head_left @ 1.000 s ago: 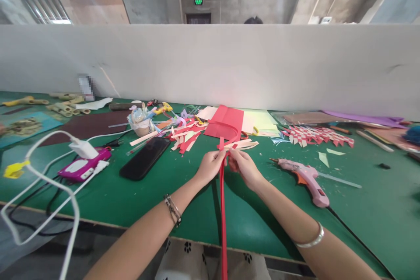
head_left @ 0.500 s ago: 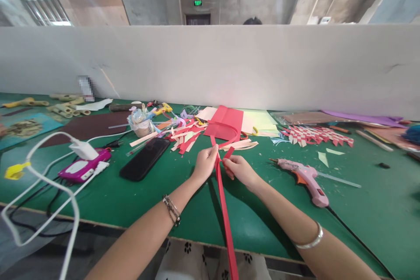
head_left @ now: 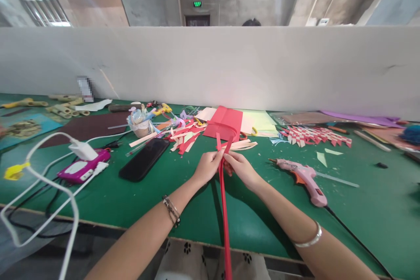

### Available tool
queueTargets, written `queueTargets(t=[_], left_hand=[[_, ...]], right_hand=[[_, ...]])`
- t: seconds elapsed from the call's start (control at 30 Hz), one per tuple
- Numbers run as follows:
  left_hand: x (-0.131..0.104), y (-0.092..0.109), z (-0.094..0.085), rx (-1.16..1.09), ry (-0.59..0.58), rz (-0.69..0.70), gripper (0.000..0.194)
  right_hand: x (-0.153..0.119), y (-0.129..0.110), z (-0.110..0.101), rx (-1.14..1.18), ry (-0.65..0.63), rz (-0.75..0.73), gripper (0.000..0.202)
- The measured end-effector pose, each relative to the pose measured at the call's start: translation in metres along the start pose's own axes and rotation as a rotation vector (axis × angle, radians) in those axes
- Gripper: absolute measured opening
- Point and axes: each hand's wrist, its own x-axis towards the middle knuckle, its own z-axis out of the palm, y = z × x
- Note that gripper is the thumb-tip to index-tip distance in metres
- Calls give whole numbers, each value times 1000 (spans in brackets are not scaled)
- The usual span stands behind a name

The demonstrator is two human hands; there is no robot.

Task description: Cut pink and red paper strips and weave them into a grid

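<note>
The left hand (head_left: 207,169) pinches a red paper strip (head_left: 224,214) between thumb and fingers, and the right hand (head_left: 243,169) grips it from the other side, the fingertips of both nearly meeting. Two short ends stick up past the fingers toward 12 o'clock, spread in a narrow V; the long tail drops toward 6 o'clock over the edge of the green table (head_left: 364,223).

The crossing looks formed, but the fingers cover it, so whether it is fastened cannot be told. The tail below runs plain and unwoven, so most of its length seems unworked.

Just beyond, at 12 o'clock, lies a red sheet (head_left: 229,116); pale strips (head_left: 244,145) lie at 1 o'clock. A heap of loose red and cream strips (head_left: 189,136) sits at 11 o'clock, apparently unused. At 2 o'clock, checkered woven paper (head_left: 305,134) shows finished interlacing with pointed ends. A pink glue gun (head_left: 305,177) rests at 3 o'clock, a black phone (head_left: 144,159) at 9.
</note>
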Motion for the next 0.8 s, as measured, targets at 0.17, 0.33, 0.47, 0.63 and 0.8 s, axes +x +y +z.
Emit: queueTargets(t=[0.17,0.33,0.47,0.63,0.8], left_hand=[[3,-1,-2,-22,107,-20,47],[3,1,-4,-51,39,-63,48],[1,3,-2,-52,-74,-49,45],[-2,3,-2,-8,-43,-36,47],[-2,3,-2,1,13,-40,46]], right_hand=[[0,0,0,-8,0,7,33],[2,2,-3,18,60,-3,33],[2,2,-5,46,144,-27,34],[1,0,-1,-11,98,-13,37],[1,1,1,-32,43,-31,33]])
